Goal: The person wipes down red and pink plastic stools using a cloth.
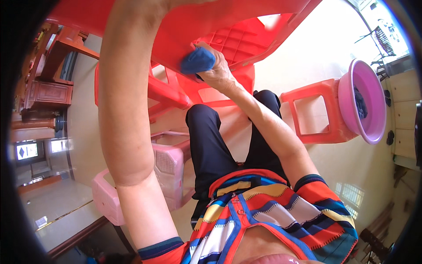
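Directly before me is a large red plastic piece of furniture, tilted so that its ribbed underside shows. My right hand grips a blue cloth and presses it against the red plastic near its lower edge. Across the left of the view reaches my left arm, its forearm passing over the red plastic; the left hand lies beyond the top of the picture, only the wrist area showing. Other red plastic stool parts stand just below the piece, near my knees.
On the right a pink-purple basin holding dark cloth rests on a red plastic stool. Pink plastic stools stand left of my legs. Carved wooden furniture lines the far left.
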The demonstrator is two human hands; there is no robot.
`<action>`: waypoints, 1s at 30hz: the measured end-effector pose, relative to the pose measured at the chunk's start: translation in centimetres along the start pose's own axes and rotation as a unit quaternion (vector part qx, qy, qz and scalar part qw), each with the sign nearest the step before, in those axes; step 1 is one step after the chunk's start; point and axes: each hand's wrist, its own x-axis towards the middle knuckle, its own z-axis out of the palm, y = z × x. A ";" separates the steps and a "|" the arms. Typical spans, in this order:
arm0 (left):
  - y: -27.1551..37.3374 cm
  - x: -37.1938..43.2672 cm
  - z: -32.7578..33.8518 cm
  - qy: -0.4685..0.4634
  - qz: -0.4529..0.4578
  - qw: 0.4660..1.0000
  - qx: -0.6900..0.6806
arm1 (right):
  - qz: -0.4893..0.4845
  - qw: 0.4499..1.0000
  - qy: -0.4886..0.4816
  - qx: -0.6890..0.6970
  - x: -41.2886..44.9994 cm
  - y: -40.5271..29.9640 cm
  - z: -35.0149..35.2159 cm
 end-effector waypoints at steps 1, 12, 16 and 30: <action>-0.2 0.0 0.0 -0.012 0.024 1.000 -0.008 | 0.059 0.997 -0.023 -0.051 -0.8 0.9 -0.3; 0.0 0.2 0.3 0.036 0.030 0.999 0.025 | -0.082 0.919 -0.138 -0.360 -2.6 3.4 -5.1; 0.7 -0.4 0.5 0.068 0.042 0.997 0.017 | 0.112 0.984 -0.065 0.121 0.9 -0.2 -5.0; 0.7 0.1 0.6 0.054 0.005 0.998 0.016 | 0.160 0.839 -0.326 -0.405 1.1 3.8 -5.9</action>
